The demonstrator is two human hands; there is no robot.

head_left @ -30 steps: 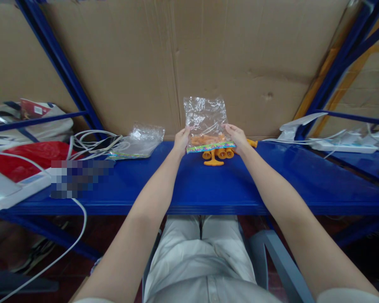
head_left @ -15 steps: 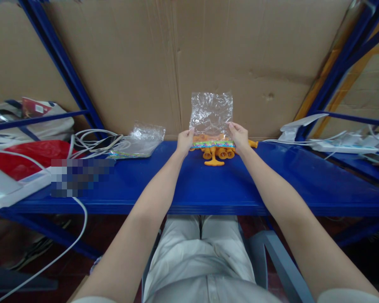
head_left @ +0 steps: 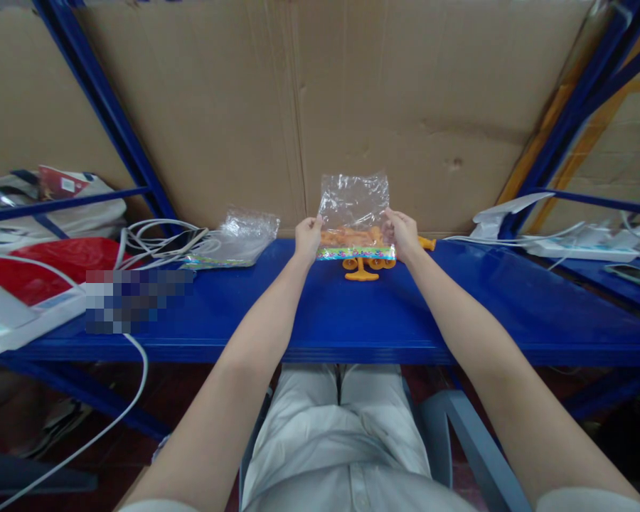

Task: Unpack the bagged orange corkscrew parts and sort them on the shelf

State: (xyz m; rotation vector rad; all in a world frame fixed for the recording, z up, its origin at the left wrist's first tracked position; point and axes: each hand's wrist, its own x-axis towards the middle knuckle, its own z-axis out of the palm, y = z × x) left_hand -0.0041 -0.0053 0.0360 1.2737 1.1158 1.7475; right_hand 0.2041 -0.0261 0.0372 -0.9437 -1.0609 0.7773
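Held up between my two hands is a clear plastic bag (head_left: 355,203) with a colourful printed strip along its lower edge. My left hand (head_left: 308,238) pinches its left side, and my right hand (head_left: 401,233) pinches the right side. Behind and below the bag, several orange plastic pieces (head_left: 361,273) lie on the blue table (head_left: 363,320). Some show through the clear film; one T-shaped end sticks out towards me. Their full shape is partly hidden by the bag and my right hand.
More clear plastic bags (head_left: 248,238) lie left of my hands, beside coiled white cables (head_left: 165,238). A red bag (head_left: 58,263) and a white power strip (head_left: 26,323) are further left. At right sits another power strip (head_left: 581,247). A cardboard wall (head_left: 235,107) stands behind.
The clear bag has come down a little, its printed strip now lower over the orange pieces. Both hands keep their hold on its sides.
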